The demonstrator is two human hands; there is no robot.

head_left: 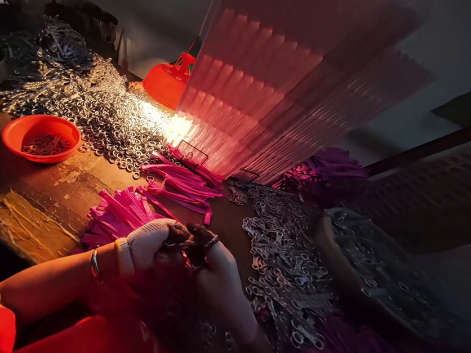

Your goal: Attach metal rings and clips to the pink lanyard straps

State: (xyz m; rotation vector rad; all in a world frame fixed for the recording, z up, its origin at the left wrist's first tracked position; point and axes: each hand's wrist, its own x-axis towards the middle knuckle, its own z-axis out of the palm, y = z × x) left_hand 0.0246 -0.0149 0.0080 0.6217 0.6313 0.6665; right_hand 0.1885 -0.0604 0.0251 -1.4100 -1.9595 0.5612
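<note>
Left hand (pixel 146 241), gloved, and right hand (pixel 223 272) together, fingers curled, dark tips meeting; whether clamped on any piece, too dim to tell. Just beyond left hand, pink strips (pixel 116 215) on table (pixel 84 179). Right of right hand, metal clasps (pixel 283 255), then basket (pixel 324 223). Farther beyond hands, translucent ribbed sheet (pixel 249 87), lit red lamp (pixel 165 84), metal ring pile (pixel 110 114). Well left, orange bowl (pixel 37 158) holding metal pieces.
</note>
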